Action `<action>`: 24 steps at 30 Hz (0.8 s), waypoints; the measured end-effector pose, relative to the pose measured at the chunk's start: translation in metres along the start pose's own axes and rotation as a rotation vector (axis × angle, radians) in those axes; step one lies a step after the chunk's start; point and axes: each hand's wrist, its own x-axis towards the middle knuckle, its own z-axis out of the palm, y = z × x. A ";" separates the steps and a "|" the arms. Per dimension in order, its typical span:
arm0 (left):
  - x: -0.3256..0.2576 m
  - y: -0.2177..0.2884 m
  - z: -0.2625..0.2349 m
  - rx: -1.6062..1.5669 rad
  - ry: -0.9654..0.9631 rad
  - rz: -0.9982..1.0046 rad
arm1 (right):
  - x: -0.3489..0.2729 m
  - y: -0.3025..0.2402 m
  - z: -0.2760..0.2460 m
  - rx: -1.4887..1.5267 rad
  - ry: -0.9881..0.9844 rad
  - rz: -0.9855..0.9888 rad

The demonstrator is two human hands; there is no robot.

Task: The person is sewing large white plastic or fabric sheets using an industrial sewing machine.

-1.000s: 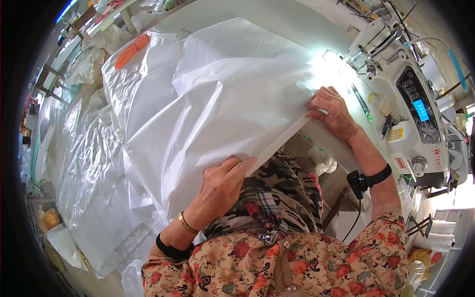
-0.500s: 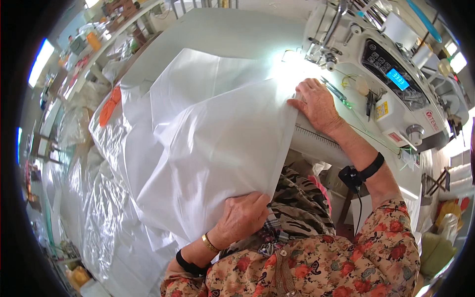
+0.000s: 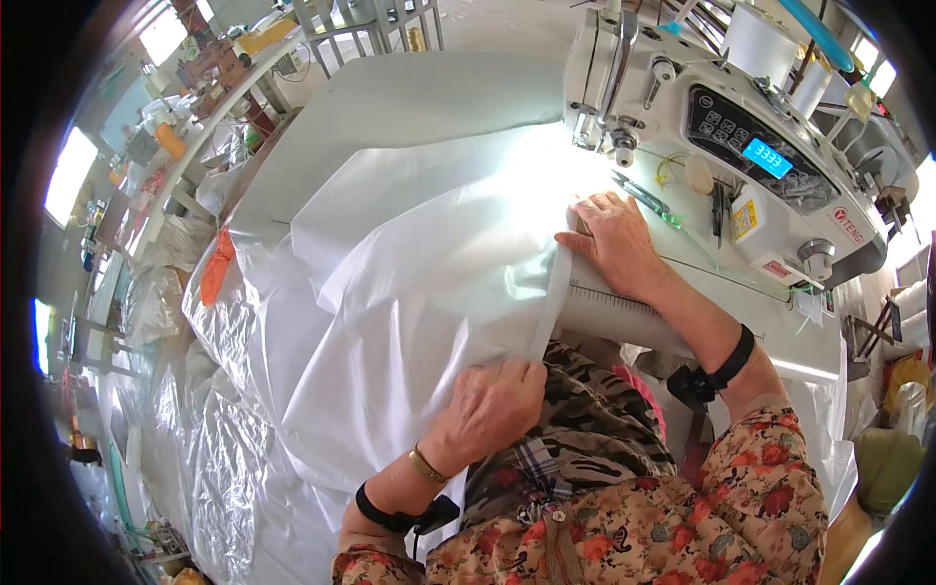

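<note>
A large sheet of white woven fabric [image 3: 409, 292] is spread over the table [image 3: 409, 97] and hangs off its near edge toward the lap. Its folded right edge [image 3: 551, 302] is held taut between both hands. The left hand [image 3: 487, 409] is placed at the near end of the fold, its fingers [image 3: 502, 370] curled together and clamped on the fabric. The right hand [image 3: 614, 239] is laid flat on the far end, fingers together, pressing the fabric onto the table just in front of the white sewing machine [image 3: 721, 127].
</note>
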 end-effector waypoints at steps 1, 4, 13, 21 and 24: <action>0.008 -0.003 0.000 0.046 -0.031 -0.020 | 0.000 0.000 -0.001 0.022 -0.030 0.017; 0.031 -0.013 0.001 0.065 -0.066 -0.002 | 0.000 0.002 -0.002 0.058 0.015 -0.013; 0.099 -0.040 0.021 0.002 0.007 0.120 | 0.000 0.010 -0.003 0.131 -0.065 0.025; 0.159 -0.043 0.033 -0.032 -0.040 -0.098 | 0.003 0.018 0.002 0.092 -0.075 0.010; 0.143 -0.031 0.019 -0.102 -0.047 -0.173 | 0.003 0.021 0.002 0.068 -0.052 -0.010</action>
